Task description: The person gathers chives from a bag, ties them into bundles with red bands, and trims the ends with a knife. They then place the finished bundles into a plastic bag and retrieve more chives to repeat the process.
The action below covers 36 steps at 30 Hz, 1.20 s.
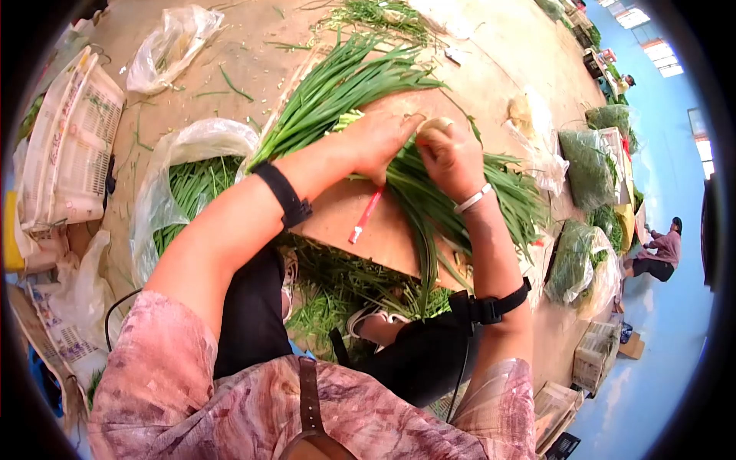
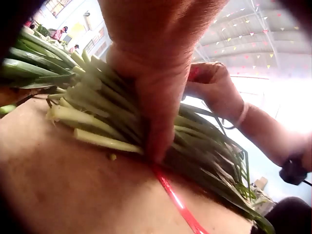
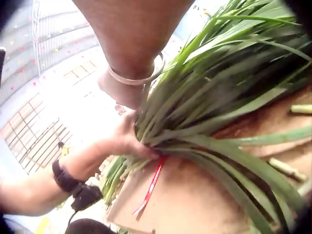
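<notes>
A bundle of long green stalks [image 1: 429,184] lies across a brown board [image 1: 330,218], its pale cut ends at the left. My left hand [image 1: 376,144] grips the bundle from above, and in the left wrist view its thumb [image 2: 158,126] presses on the stalks [image 2: 102,102]. From beneath that thumb a red tape [image 2: 176,202] hangs over the board; the same tape [image 3: 151,187] shows in the right wrist view. Just right of it, my right hand [image 1: 452,157] has curled fingers, and in the left wrist view this hand [image 2: 214,87] pinches a bit of red tape.
Another pile of green stalks [image 1: 330,88] lies behind the left hand. An open plastic bag of greens [image 1: 203,180] stands at the left, near a white crate [image 1: 77,146]. Bagged greens [image 1: 586,169] line the right side. Loose trimmings [image 1: 326,299] cover the floor by the feet.
</notes>
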Motion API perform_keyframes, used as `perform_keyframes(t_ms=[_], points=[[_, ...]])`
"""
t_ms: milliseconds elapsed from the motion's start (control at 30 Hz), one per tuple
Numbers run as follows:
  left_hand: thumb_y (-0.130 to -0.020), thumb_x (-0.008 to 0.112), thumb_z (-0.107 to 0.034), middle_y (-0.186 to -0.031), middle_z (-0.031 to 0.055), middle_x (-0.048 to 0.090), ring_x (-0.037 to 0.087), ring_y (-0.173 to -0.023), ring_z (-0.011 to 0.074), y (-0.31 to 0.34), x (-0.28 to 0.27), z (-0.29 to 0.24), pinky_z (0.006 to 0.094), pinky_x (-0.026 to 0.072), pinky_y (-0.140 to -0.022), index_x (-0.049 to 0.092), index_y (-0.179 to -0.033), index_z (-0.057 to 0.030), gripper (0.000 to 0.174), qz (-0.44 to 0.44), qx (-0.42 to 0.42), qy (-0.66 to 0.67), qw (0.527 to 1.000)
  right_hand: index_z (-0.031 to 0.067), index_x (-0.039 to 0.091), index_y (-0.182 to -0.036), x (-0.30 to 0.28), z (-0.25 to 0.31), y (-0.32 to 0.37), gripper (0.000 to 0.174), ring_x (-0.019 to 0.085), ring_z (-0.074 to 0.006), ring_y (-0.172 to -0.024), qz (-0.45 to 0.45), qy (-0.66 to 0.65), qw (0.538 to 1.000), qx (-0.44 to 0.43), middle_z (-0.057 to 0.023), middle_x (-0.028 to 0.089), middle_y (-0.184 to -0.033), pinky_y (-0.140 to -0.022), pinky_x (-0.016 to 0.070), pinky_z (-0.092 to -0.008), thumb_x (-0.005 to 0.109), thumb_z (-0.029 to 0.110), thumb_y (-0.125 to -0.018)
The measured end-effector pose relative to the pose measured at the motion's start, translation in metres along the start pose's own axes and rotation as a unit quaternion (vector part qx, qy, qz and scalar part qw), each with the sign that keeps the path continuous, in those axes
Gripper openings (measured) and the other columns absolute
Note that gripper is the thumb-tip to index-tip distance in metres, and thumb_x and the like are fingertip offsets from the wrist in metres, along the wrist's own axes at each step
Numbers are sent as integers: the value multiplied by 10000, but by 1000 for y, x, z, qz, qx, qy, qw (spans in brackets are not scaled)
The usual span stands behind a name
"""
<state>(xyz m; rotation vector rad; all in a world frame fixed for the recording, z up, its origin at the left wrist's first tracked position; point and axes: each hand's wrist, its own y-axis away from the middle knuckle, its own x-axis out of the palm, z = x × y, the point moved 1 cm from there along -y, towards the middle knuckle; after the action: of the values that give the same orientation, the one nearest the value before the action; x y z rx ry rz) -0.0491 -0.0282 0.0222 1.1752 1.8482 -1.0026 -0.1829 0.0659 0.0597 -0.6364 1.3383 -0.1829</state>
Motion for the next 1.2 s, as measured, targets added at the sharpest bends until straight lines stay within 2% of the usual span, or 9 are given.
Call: perform_keyframes(t_ms=[133, 200, 233, 367, 667, 867, 1000, 1067, 1200], points=[[-393, 806, -176, -1051, 136, 560, 534, -955, 340, -6, -6, 2, 402, 449, -821, 471, -1159, -123, 837, 20, 82, 8, 996, 111, 599, -814, -7, 37, 9, 127, 580, -258, -735, 63, 36, 997, 17, -60, 583, -892, -613, 476, -365, 633, 118, -692], [-408, 804, -192, -1002, 138, 572, 554, -914, 340, -10, -4, 2, 403, 466, -781, 455, -1174, -117, 846, 86, 22, -36, 995, 115, 592, -925, -30, 67, 10, 256, 578, -256, -738, -74, 64, 991, 95, -73, 585, -899, -645, 484, -360, 654, 113, -677], [-424, 795, -197, -942, 137, 584, 565, -888, 338, -9, -7, 2, 407, 474, -742, 447, -1183, -120, 838, 62, 31, -33, 997, 111, 571, -1011, -34, 82, 19, 356, 578, -255, -746, -59, 60, 989, 125, -92, 584, -930, -649, 489, -348, 664, 103, -667], [-434, 778, -192, -893, 130, 593, 568, -878, 338, -11, -12, 0, 415, 468, -705, 471, -1094, -145, 730, 89, 22, -16, 996, 110, 524, -1117, 2, 129, 71, 568, 586, -286, -782, 202, -51, 957, 201, -121, 559, -905, -640, 497, -366, 755, 229, -613], [-441, 783, -201, -892, 121, 594, 573, -876, 327, -13, -13, 0, 414, 467, -708, 480, -1049, -151, 681, 74, 21, -26, 997, 82, 550, -810, 32, 138, 89, 124, 546, -294, -607, 145, 31, 975, 164, -96, 512, -733, -518, 457, -388, 640, 118, -733], [-447, 775, -212, -938, 128, 542, 518, -943, 336, 8, -23, -23, 435, 430, -777, 498, -978, -166, 601, 81, 43, -13, 996, 55, 507, -753, 9, 141, 78, 112, 539, -297, -584, 26, -74, 983, 166, -115, 518, -678, -518, 441, -378, 611, 22, -729], [-470, 774, -214, -936, 128, 538, 520, -941, 332, 33, -15, -31, 421, 425, -781, 498, -961, -156, 566, 12, 56, -34, 998, 3, 551, -762, -25, 130, 65, 41, 561, -257, -577, -64, -150, 956, 243, -128, 564, -673, -532, 445, -319, 589, -3, -776], [-476, 774, -212, -934, 129, 537, 518, -945, 332, 34, -11, -28, 418, 424, -782, 493, -967, -151, 569, 10, 54, -26, 998, 22, 546, -746, -31, 115, 63, 64, 552, -326, -586, -81, -157, 935, 308, -158, 555, -666, -525, 433, -369, 603, 32, -775], [-471, 797, -251, -991, 155, 523, 502, -993, 335, 29, -19, -25, 418, 422, -812, 449, -1044, -118, 683, 126, 35, -6, 991, 10, 533, -733, -24, 89, 47, 100, 552, -355, -590, -77, -139, 931, 328, -176, 568, -659, -539, 433, -396, 596, 64, -788]])
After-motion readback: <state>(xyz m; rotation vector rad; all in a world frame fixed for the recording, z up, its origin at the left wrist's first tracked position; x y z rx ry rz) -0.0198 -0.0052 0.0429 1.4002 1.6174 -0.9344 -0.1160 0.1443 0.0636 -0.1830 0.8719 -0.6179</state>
